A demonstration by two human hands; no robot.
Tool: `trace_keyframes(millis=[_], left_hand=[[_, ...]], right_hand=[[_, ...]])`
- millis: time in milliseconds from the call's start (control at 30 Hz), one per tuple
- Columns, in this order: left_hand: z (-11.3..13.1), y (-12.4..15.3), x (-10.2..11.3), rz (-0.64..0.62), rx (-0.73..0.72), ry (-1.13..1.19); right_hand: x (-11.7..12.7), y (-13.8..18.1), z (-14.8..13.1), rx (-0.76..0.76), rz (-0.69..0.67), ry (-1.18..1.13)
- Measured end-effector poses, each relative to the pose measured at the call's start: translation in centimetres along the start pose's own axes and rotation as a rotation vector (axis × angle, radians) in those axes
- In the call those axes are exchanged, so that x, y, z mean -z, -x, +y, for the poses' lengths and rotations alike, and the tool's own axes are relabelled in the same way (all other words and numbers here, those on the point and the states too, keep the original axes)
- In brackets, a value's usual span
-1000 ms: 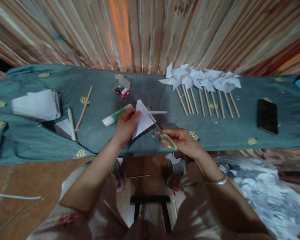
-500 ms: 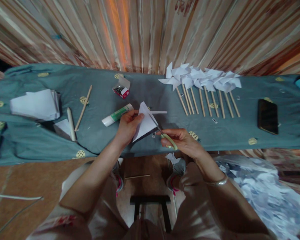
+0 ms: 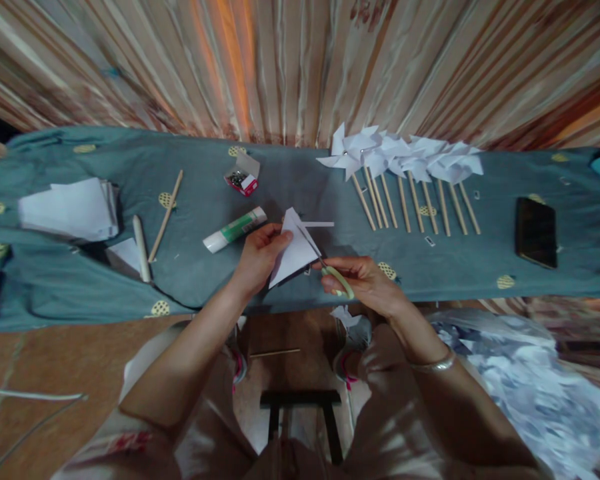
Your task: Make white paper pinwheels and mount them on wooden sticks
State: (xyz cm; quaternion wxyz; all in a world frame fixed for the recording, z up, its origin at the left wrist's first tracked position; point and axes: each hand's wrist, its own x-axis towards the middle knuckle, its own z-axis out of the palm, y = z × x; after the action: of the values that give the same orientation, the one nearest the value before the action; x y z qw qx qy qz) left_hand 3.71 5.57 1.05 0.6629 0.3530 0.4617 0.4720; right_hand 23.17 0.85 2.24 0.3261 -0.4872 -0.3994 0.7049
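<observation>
A folded triangle of white paper (image 3: 294,252) is pinched between the thumb and fingers of my left hand (image 3: 261,257). My right hand (image 3: 363,280) is closed on scissors with pale green handles (image 3: 339,281). Their blades lie along the right edge of the paper, pointing up toward its tip. Just behind the paper, a narrow white strip (image 3: 320,225) lies on the cloth. A white and green glue stick (image 3: 235,229) rests left of my left hand. Farther back stands an open small red box (image 3: 243,180) with shiny metal pins or tacks in it.
Several white paper pinwheels (image 3: 400,157) on wooden sticks lie at the back right, with a black phone (image 3: 536,233) beyond them. Stacked paper (image 3: 70,208), a wooden stick (image 3: 167,215) and a pale rod-like tool (image 3: 141,249) lie left. A bag of paper pieces (image 3: 530,380) sits on the floor.
My left hand and the paper have shifted slightly right and toward me, so the paper sits deeper between the scissor blades. My right hand has barely moved.
</observation>
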Motion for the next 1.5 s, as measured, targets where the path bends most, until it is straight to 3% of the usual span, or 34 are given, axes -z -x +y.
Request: trace_keyframes(millis=[400,667,1500], left_hand=[[-0.1,0.4,-0.7,-0.022,0.105,0.032],[-0.3,0.8,-1.2,-0.087,0.153,0.046],[-0.6,1.1,-1.4,-0.124,0.193,0.04]], right_hand=[[-0.1,0.0,0.1,0.002,-0.003,-0.05],[0.0,0.2,-0.1,0.052,0.014,0.057],[-0.4,-0.2,-0.3,0.01,0.099,-0.003]])
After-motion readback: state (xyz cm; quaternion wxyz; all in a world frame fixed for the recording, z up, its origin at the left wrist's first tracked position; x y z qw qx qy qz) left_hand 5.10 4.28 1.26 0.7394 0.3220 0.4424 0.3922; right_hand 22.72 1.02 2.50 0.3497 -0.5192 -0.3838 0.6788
